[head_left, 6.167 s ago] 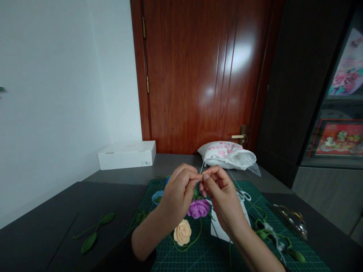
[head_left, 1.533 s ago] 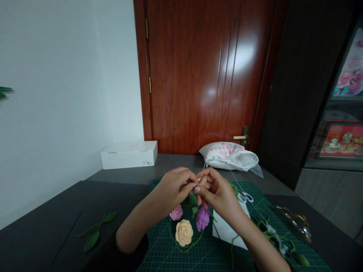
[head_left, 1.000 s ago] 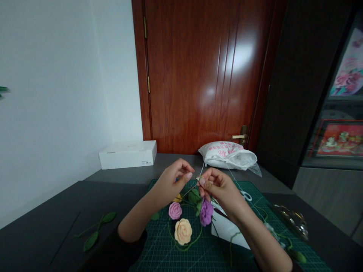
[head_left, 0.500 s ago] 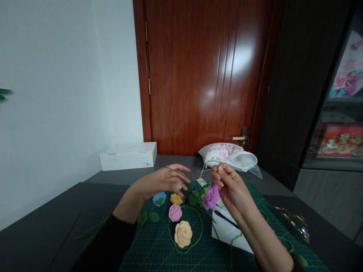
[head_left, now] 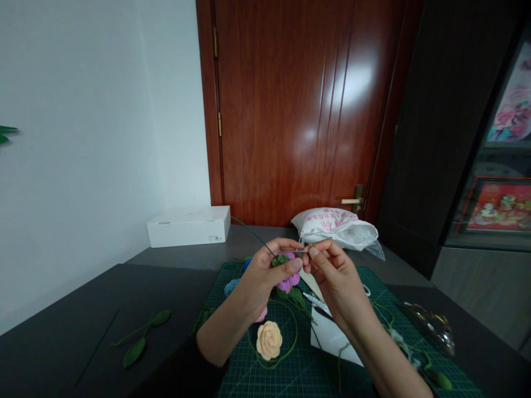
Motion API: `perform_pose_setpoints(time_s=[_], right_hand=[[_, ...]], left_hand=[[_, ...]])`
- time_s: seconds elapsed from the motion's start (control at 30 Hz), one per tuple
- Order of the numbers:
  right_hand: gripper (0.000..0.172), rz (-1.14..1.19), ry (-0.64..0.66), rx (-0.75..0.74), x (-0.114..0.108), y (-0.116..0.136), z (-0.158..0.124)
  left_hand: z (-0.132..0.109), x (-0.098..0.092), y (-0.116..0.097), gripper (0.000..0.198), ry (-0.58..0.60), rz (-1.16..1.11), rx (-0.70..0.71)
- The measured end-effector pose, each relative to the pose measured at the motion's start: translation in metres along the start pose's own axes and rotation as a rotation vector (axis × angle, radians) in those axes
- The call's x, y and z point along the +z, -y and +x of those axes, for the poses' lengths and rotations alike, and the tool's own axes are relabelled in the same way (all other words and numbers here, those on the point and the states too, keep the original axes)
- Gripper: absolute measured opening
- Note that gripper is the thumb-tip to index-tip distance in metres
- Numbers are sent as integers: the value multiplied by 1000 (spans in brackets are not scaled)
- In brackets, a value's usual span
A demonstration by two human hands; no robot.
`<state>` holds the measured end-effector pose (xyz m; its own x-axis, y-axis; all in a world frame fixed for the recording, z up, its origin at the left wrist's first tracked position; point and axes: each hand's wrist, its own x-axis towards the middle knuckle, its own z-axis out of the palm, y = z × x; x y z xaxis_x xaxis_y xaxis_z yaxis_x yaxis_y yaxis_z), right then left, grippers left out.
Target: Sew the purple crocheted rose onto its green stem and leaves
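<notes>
the left hand [head_left: 265,273] is curled nearly shut, seeming to pinch a thin needle [head_left: 292,251] and a green wire stem [head_left: 254,236] together. the right hand [head_left: 332,273] is almost closed too, thumb and finger meeting at the needle's far end. just under the left fingers sits a purple crochet flower [head_left: 287,283]. below the left hand, a peach crochet rose [head_left: 269,340] lies on a green cutting mat [head_left: 244,381]. a slack pinch could drop the needle; a hard tug could bend the stem.
</notes>
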<state>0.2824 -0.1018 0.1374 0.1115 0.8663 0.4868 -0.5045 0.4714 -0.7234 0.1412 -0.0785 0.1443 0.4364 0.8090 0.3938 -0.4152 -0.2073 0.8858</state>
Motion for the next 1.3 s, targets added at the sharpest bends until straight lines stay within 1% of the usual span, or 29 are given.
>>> perform_pose_setpoints(time_s=[0.1,0.17,0.3,0.37,0.47,0.6,0.87,1.03,1.1,1.17,1.23,1.3], right_hand=[[21,-31,-7,40,1,-2,-1],[24,-54,-23,58,1,-3,0],[24,-53,-58,66,-3,-4,1],[24,-44,-71,69,-4,-6,1],[24,-35,-101,68,-6,-7,2],[23,-22,-161,71,-8,-8,3],[26,-6,-214,91,-11,-11,5],[29,-34,-240,34,-17,-3,8],[34,-172,-197,-31,-21,4,9],[38,-371,-63,-77,-24,10,11],[37,-515,90,-50,-26,13,11],[33,-593,174,20,-27,12,11]], left_hand=[[0,0,-6,15,-134,186,73],[-1,1,-8,16,-190,306,112],[0,-3,-12,14,-179,501,163],[2,-6,-12,12,-172,568,196],[3,-11,-13,15,-167,645,233],[4,-15,-15,18,-132,694,213],[4,-17,-14,19,-117,664,146],[3,-17,-14,19,-115,637,129],[4,-19,-14,19,-111,641,139],[4,-20,-14,20,-104,650,149],[4,-20,-16,19,-93,677,171],[5,-20,-18,18,-70,729,209]])
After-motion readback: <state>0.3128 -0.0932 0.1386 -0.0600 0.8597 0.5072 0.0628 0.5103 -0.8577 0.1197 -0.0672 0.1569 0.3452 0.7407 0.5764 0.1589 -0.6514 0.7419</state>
